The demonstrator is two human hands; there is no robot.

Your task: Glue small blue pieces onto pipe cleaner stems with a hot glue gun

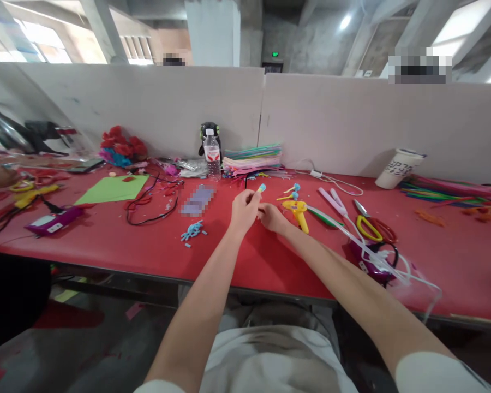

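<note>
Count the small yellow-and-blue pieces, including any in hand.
3: one piece held in the left hand; a second piece and a third piece lying on the red table just beyond the yellow glue gun. The hands could hide more.

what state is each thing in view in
Left hand: pinching the blue-tipped piece
Right hand: fingers curled, hold unclear
Glue gun: lying on its side
Scissors: blades apparently shut
Pink tool: arms spread apart
Clear bottle: upright, capped
Green sheet: lying flat
Blue pieces: mostly heaped
</note>
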